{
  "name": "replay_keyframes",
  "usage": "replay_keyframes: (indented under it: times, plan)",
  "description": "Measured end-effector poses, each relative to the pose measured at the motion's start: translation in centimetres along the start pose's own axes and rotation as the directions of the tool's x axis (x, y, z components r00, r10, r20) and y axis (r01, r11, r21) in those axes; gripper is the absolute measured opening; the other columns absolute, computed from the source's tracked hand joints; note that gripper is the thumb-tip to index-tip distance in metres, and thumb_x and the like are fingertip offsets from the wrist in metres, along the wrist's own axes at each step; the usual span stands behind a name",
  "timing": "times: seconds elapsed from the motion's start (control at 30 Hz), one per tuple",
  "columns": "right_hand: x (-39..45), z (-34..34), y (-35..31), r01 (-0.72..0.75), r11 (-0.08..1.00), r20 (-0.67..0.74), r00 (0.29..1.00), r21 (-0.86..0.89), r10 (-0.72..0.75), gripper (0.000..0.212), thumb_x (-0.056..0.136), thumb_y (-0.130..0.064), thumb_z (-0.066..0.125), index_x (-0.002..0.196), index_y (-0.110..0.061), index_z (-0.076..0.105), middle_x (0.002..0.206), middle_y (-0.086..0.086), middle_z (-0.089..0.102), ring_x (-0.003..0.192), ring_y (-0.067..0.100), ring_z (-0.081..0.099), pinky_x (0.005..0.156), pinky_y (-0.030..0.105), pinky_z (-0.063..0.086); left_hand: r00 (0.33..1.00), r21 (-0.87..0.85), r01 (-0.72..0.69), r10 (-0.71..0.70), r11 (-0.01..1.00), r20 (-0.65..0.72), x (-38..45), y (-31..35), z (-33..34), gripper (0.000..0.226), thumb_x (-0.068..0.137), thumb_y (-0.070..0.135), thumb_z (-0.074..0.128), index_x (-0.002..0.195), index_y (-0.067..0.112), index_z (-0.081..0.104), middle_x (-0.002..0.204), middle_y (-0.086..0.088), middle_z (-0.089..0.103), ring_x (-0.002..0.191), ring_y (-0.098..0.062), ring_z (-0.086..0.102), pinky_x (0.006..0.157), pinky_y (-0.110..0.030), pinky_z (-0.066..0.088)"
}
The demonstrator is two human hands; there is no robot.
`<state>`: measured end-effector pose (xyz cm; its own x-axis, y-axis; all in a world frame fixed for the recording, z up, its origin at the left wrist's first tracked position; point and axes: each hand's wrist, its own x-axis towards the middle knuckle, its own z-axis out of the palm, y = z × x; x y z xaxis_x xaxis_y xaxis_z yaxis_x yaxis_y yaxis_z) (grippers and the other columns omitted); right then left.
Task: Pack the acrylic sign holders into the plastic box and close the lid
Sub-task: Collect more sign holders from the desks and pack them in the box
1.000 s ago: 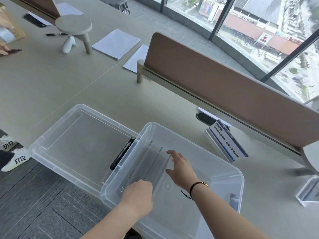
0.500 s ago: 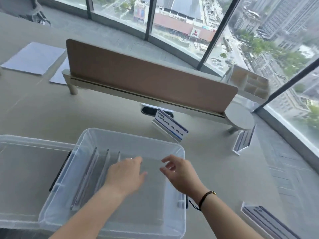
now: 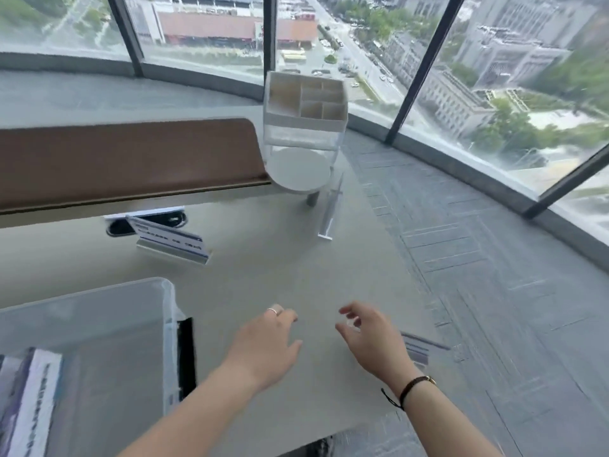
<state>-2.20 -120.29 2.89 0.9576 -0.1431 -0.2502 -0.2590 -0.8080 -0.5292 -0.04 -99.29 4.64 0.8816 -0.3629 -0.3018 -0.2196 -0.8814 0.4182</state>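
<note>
The clear plastic box [image 3: 164,291] stands at the lower left with sign holders [image 3: 29,400] lying inside it. My left hand [image 3: 263,347] hovers over the table just right of the box, fingers apart, holding nothing. My right hand [image 3: 369,341] is beside it, open, close to a flat sign holder [image 3: 417,349] at the table's right edge. Another sign holder with blue print [image 3: 171,242] stands upright beyond the box. A third one [image 3: 329,212] stands edge-on near the round foot.
A brown desk divider [image 3: 125,159] runs across the back, ending in a round white foot [image 3: 300,173]. A white compartment organizer [image 3: 306,107] stands behind it. A black cable port [image 3: 118,227] lies under the divider. Grey carpet floor [image 3: 494,291] lies right of the table edge.
The view has swung right, leaving the box at the left. Both hands have left the box and now hover over the bare table to its right, empty.
</note>
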Motion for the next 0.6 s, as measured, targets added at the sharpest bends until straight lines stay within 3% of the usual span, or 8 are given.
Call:
replay_keyframes:
  times: [0.13, 0.3, 0.43, 0.5, 0.6]
  plan:
    - [0.2, -4.0, 8.0, -0.047, 0.994, -0.004, 0.999, -0.103, 0.047, 0.031, 0.088, -0.037, 0.062, 0.118, -0.032, 0.057, 0.119, -0.01, 0.055, 0.108, 0.018, 0.056, 0.086, 0.033, 0.045, 0.997, 0.021, -0.042, 0.04, 0.999, 0.061, 3.8, 6.4, 3.0, 0.042, 0.095, 0.042, 0.049, 0.134, 0.029, 0.046, 0.135, 0.005, 0.046, 0.114, -0.023, 0.057, 0.091, -0.033, 0.044]
    - [0.3, -6.8, 15.3, -0.07, 0.971, 0.079, 0.993, -0.227, 0.09, 0.043, 0.088, -0.032, 0.062, 0.129, -0.03, 0.05, 0.127, -0.004, 0.051, 0.117, 0.018, 0.05, 0.092, 0.031, 0.044, 0.994, 0.041, -0.038, 0.034, 0.998, 0.106, 7.8, 11.3, 6.7, 0.044, 0.096, 0.035, 0.049, 0.138, 0.029, 0.04, 0.137, 0.003, 0.044, 0.113, -0.024, 0.057, 0.089, -0.035, 0.047]
    - [0.2, -7.4, 18.9, -0.111, 0.958, 0.12, 0.982, -0.265, 0.147, 0.037, 0.091, -0.033, 0.056, 0.128, -0.032, 0.049, 0.126, -0.006, 0.053, 0.111, 0.017, 0.056, 0.082, 0.032, 0.046, 0.981, 0.11, -0.022, 0.001, 0.994, 0.193, 9.6, 13.2, 9.0, 0.042, 0.097, 0.03, 0.048, 0.138, 0.027, 0.041, 0.134, 0.0, 0.047, 0.111, -0.028, 0.058, 0.089, -0.039, 0.049]
    - [0.3, -7.3, 19.9, -0.145, 0.959, 0.116, 0.977, -0.243, 0.177, 0.03, 0.093, -0.034, 0.053, 0.122, -0.032, 0.053, 0.122, -0.007, 0.057, 0.107, 0.017, 0.059, 0.079, 0.033, 0.046, 0.974, 0.145, 0.001, -0.033, 0.989, 0.223, 10.3, 13.5, 9.8, 0.034, 0.097, 0.027, 0.046, 0.131, 0.024, 0.047, 0.127, -0.002, 0.051, 0.107, -0.03, 0.059, 0.088, -0.04, 0.049]
    - [0.4, -6.8, 21.1, -0.173, 0.967, 0.105, 0.975, -0.189, 0.195, 0.02, 0.094, -0.028, 0.047, 0.109, -0.028, 0.06, 0.111, -0.002, 0.064, 0.1, 0.021, 0.06, 0.08, 0.035, 0.049, 0.973, 0.169, 0.053, -0.089, 0.984, 0.213, 10.7, 13.4, 10.9, 0.014, 0.092, 0.017, 0.043, 0.1, 0.02, 0.055, 0.1, -0.006, 0.054, 0.087, -0.032, 0.06, 0.07, -0.036, 0.047]
